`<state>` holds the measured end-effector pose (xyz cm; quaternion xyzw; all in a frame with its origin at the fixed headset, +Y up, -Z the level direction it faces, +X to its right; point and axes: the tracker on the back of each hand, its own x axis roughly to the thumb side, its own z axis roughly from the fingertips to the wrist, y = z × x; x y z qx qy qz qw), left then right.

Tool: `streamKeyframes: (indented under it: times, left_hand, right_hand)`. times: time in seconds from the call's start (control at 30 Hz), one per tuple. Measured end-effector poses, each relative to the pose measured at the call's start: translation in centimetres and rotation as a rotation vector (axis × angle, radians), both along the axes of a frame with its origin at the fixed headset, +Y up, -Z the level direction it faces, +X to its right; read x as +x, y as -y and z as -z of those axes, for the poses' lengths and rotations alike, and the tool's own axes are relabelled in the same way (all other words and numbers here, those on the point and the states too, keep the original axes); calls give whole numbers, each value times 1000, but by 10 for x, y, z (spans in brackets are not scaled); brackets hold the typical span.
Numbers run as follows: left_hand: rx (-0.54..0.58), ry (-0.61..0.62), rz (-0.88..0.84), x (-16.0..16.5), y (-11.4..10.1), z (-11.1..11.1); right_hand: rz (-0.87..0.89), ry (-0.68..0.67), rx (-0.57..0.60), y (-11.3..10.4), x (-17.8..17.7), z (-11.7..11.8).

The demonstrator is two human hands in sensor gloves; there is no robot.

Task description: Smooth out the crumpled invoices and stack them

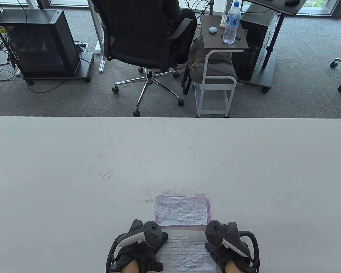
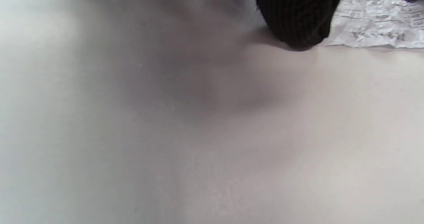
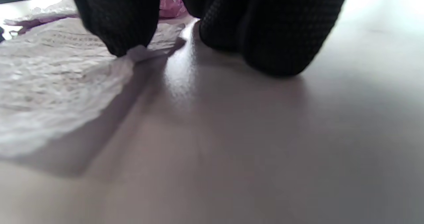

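- Invoices first: a white invoice (image 1: 184, 251) lies wrinkled but mostly flat on the tabletop (image 1: 74, 170), right at the near edge.
- Just beyond the white invoice, touching or slightly overlapping its far edge, sits a pink-edged invoice (image 1: 182, 211), also spread out flat with creases.
- Left hand (image 1: 136, 250) is at the white invoice's left edge. From the left wrist view, one gloved fingertip (image 2: 298, 18) comes down on the tabletop right beside the paper's corner. Can't tell how curled the rest of the fingers are.
- Right hand (image 1: 230, 250) is at the white invoice's right edge. Right wrist view shows a fingertip (image 3: 119, 22) on the paper's edge, with the other fingers bent down onto the tabletop just beside it. Pinching or only pressing, can't say.
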<state>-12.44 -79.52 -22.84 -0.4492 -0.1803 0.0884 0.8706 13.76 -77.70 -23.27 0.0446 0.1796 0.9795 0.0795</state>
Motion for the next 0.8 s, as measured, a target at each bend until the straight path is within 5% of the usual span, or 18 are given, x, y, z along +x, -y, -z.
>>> streamKeyframes:
  times: [0.53, 0.8]
  left_hand:
    - [6, -1, -6, 0, 0, -1]
    - [5, 1, -3, 0, 1, -1]
  right_hand:
    - [132, 60, 31, 0, 5, -2]
    - [306, 62, 64, -20, 13, -2]
